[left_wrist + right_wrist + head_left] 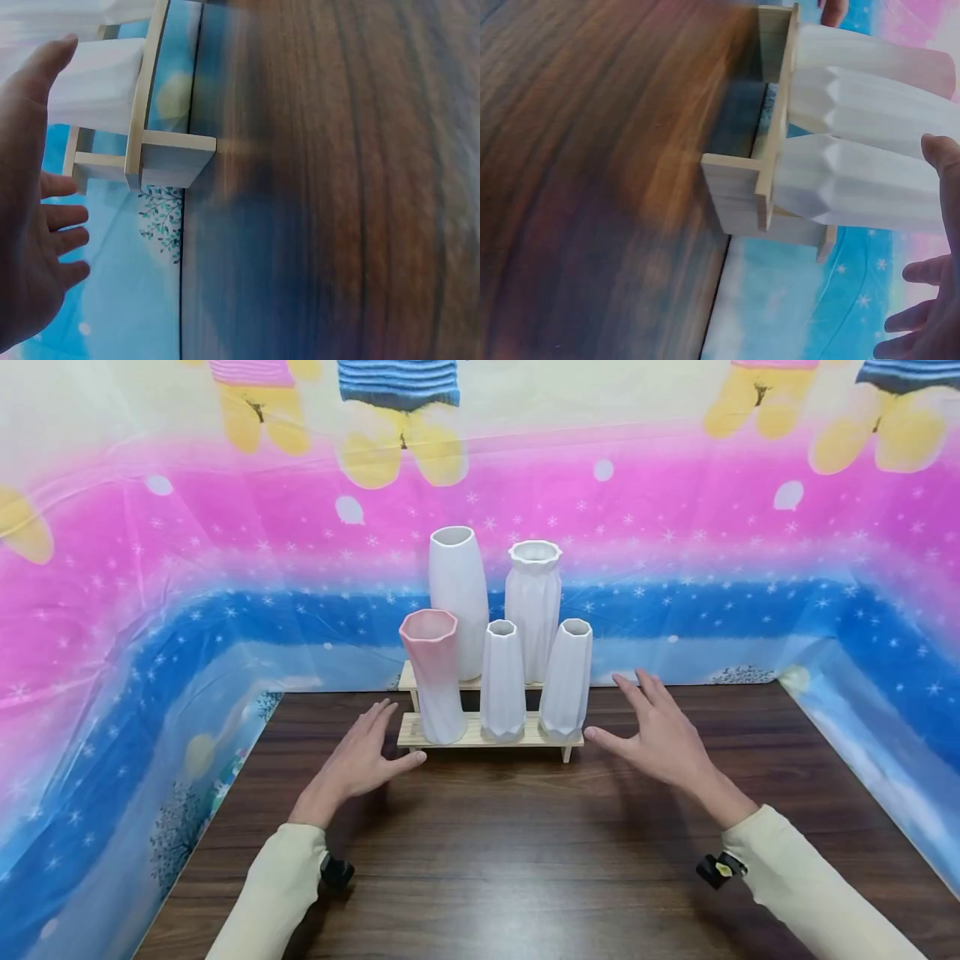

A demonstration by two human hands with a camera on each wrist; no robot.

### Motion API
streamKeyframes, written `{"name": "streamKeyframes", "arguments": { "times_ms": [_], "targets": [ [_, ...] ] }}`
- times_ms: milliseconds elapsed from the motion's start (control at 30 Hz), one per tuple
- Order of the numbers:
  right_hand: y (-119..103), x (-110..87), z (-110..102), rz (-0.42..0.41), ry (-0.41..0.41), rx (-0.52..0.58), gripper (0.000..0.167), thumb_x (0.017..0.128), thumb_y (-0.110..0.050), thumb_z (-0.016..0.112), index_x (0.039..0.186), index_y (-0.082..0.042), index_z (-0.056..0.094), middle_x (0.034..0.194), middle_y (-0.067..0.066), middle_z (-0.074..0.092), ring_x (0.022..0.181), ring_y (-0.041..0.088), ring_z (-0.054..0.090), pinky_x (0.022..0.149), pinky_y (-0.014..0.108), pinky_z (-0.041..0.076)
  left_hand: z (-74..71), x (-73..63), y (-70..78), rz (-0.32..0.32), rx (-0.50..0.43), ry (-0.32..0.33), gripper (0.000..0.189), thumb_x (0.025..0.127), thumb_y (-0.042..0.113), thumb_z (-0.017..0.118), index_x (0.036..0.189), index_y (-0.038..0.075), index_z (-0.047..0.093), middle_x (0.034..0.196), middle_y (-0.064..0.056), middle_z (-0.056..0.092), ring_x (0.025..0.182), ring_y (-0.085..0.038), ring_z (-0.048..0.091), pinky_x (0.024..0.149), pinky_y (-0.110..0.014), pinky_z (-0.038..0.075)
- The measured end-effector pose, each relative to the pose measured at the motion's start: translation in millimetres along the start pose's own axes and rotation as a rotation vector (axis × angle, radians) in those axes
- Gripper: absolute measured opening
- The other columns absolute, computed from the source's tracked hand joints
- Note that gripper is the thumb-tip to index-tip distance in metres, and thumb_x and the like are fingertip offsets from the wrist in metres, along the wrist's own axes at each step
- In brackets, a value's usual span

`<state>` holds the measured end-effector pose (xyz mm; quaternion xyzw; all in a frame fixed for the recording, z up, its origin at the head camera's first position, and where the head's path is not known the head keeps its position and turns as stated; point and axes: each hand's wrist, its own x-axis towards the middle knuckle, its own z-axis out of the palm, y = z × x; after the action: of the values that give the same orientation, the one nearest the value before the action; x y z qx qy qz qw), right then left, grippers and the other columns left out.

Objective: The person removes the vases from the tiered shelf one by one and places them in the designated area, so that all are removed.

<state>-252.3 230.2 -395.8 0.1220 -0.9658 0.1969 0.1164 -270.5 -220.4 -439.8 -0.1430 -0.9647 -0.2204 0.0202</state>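
Observation:
A two-step wooden stand holds several vases at the back of the table. On its front step are a pink-and-white vase at the left and two small white ribbed vases, one in the middle and one at the right. Behind them rise a tall smooth white vase and a white vase with a scalloped rim. My left hand is beside the stand's left end, fingers spread, holding nothing. To the right, my right hand is spread and empty, its thumb near the step's end.
The dark wooden table reaches toward me. A printed cloth in pink and blue hangs behind and along both sides of it. Black wrist cameras sit at both cuffs.

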Motion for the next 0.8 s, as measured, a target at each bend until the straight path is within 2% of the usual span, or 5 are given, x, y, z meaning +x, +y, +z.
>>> {"name": "streamKeyframes", "arguments": {
  "times_ms": [133, 267, 467, 800],
  "targets": [
    [-4, 10.3, -4, 0.019, -0.017, 0.072, 0.105, 0.084, -0.076, 0.066, 0.162, -0.014, 0.031, 0.167, 0.022, 0.021, 0.152, 0.048, 0.023, 0.110, 0.076, 0.028, 2.6, 5.5, -0.9, -0.014, -0.090, -0.030, 0.113, 0.085, 0.076, 0.063, 0.164, 0.008, 0.019, 0.170, -0.017, 0.017, 0.155, -0.040, 0.018, 0.120, -0.064, 0.025],
    [-8, 20.7, -7, 0.021, -0.012, 0.140, 0.104, 0.083, -0.074, 0.069, 0.161, -0.014, 0.033, 0.166, 0.019, 0.029, 0.151, 0.044, 0.028, 0.113, 0.071, 0.029, 7.8, 10.7, -2.3, -0.014, -0.146, -0.034, 0.111, 0.086, 0.070, 0.068, 0.164, 0.006, 0.020, 0.168, -0.020, 0.021, 0.153, -0.041, 0.023, 0.118, -0.064, 0.027],
    [-16, 31.4, -6, 0.032, 0.001, 0.230, 0.106, 0.080, -0.073, 0.073, 0.159, -0.013, 0.037, 0.161, 0.015, 0.039, 0.148, 0.040, 0.035, 0.113, 0.066, 0.033, 14.8, 15.7, -4.4, -0.021, -0.230, -0.037, 0.116, 0.082, 0.070, 0.073, 0.163, 0.005, 0.022, 0.165, -0.021, 0.028, 0.149, -0.042, 0.032, 0.115, -0.065, 0.033],
    [-26, 38.3, 4, 0.027, 0.023, 0.353, 0.100, 0.075, -0.065, 0.083, 0.153, -0.013, 0.046, 0.149, 0.014, 0.054, 0.130, 0.037, 0.056, 0.101, 0.059, 0.049, 21.3, 21.3, -10.0, 0.010, -0.250, -0.028, 0.108, 0.085, 0.061, 0.076, 0.160, -0.001, 0.028, 0.162, -0.024, 0.032, 0.147, -0.043, 0.035, 0.114, -0.063, 0.036]
  ]
}}
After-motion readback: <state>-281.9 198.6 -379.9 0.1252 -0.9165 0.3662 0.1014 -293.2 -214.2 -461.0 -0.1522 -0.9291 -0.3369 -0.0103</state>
